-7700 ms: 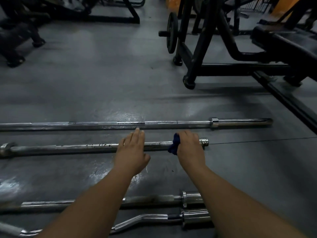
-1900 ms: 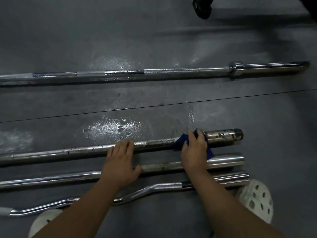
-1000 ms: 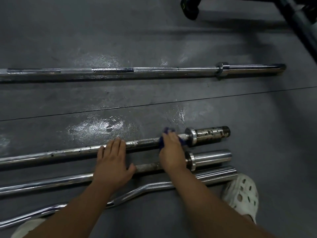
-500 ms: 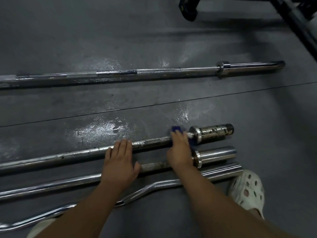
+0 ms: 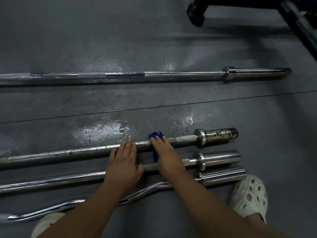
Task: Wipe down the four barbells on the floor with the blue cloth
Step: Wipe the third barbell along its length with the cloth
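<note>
Four barbells lie on the grey floor. The long far barbell (image 5: 154, 77) is apart from the rest. Nearer lie a rust-speckled barbell (image 5: 68, 152), a chrome straight barbell (image 5: 51, 182) and a curved curl barbell (image 5: 151, 188), close together. My right hand (image 5: 166, 155) holds the blue cloth (image 5: 155, 134) around the speckled bar's shaft, left of its collar. The cloth shows beyond my fingertips and under my palm. My left hand (image 5: 123, 162) rests flat across the speckled and chrome bars, just left of the right hand.
My white perforated shoe (image 5: 248, 196) stands by the sleeve ends at the right; the other shoe (image 5: 46, 224) is at the lower left. A black machine frame (image 5: 197, 12) and its rail (image 5: 301, 26) stand at the top right. Wet patches shine on the floor.
My right hand has slid the cloth left along the speckled bar, away from the collar and up close to my left hand. The left hand has stayed on the bars.
</note>
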A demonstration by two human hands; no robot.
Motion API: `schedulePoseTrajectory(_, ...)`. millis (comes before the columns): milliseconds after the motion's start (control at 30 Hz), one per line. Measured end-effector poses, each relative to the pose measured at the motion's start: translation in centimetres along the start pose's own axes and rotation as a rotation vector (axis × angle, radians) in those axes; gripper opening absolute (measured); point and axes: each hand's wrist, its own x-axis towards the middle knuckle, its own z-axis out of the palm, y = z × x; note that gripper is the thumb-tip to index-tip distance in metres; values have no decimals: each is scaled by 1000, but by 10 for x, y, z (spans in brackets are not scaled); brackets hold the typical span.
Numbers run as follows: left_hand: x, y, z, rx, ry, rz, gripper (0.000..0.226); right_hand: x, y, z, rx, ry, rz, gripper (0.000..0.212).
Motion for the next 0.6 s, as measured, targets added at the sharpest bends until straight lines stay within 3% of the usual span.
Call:
schedulePoseTrajectory(133,0,-3,2,31,-3,0,90,-3,41,-11,20,239,371,87)
schedulePoseTrajectory(200,0,-2,5,25,-3,-7,85,-2,18,1,91,259,290,83)
schedulePoseTrajectory(333,0,0,7,7,18,-18,83,8,-5,12,118,29,-48,85)
schedulePoseTrajectory(500,1,-1,9,-8,43,-12,88,5,54,-20,5,255,340,81)
schedulePoseTrajectory(600,1,-5,12,23,46,10,89,7,42,-14,38,301,489,80)
